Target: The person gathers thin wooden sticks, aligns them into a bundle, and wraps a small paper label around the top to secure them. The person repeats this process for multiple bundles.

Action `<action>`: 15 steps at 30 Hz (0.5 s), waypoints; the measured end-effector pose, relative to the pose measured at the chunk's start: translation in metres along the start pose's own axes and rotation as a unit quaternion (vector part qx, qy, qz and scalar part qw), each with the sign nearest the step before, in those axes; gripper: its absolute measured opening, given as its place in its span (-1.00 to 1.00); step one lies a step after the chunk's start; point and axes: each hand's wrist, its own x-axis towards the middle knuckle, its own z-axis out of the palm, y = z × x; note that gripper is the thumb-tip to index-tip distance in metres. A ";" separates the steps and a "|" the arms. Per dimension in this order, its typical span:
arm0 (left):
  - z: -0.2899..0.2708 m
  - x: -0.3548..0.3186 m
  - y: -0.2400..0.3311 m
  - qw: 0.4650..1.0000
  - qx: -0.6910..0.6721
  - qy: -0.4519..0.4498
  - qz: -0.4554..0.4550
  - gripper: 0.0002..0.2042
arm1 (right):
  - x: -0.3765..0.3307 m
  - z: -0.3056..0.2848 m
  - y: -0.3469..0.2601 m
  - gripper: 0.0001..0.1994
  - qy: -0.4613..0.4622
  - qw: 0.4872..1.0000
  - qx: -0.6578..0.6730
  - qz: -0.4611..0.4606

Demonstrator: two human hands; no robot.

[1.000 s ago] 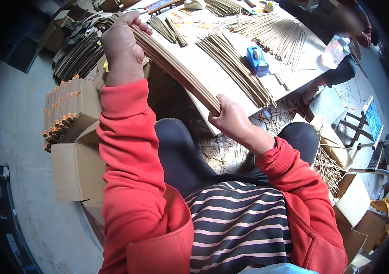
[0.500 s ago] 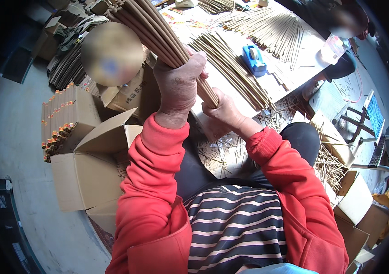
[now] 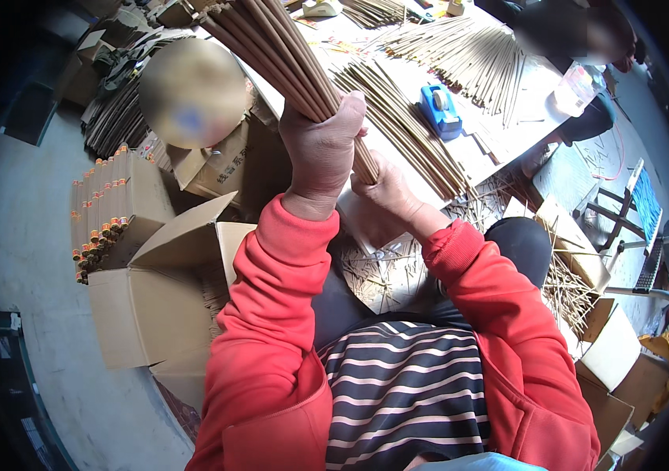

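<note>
A thick bundle of brown incense sticks [image 3: 271,53] slants from the upper left down to the middle. My left hand [image 3: 319,149] is closed around the bundle, thumb on top. Below it my right hand [image 3: 385,188] is closed around the lower end of the same bundle. Beyond my hands, a long pile of brown sticks [image 3: 409,129] lies on the white table [image 3: 499,149]. A blue tape dispenser [image 3: 439,111] stands beside that pile, and a fan of paler sticks [image 3: 468,59] is spread farther back.
An open cardboard box [image 3: 169,310] stands at my left, near banded stick bundles [image 3: 103,208]. Loose sticks [image 3: 381,279] litter the floor between my legs, and more fill a box [image 3: 574,290] at my right. Another person [image 3: 570,31] is at the far right; a folding chair [image 3: 636,212] is nearby.
Both hands still grip the bundle. My left hand and the bundle have shifted slightly right and down; my right hand has barely moved. The whole view has shifted a little.
</note>
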 end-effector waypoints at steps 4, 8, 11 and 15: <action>-0.008 0.004 0.017 0.997 -0.046 0.029 -0.048 -0.87 | -0.011 -0.010 -0.056 -0.80 0.032 0.997 -0.063 0.011; -0.025 0.008 0.030 0.964 -0.195 -0.058 -0.170 -0.87 | -0.017 -0.027 -0.099 -0.68 -0.147 0.963 0.102 0.200; -0.039 0.009 0.029 0.941 -0.244 -0.069 -0.226 -0.87 | -0.022 -0.041 -0.119 -0.70 -0.226 0.920 0.149 0.283; -0.024 0.004 0.022 0.971 -0.162 0.015 -0.177 -0.87 | -0.030 -0.024 -0.096 -0.78 -0.050 0.992 -0.046 0.104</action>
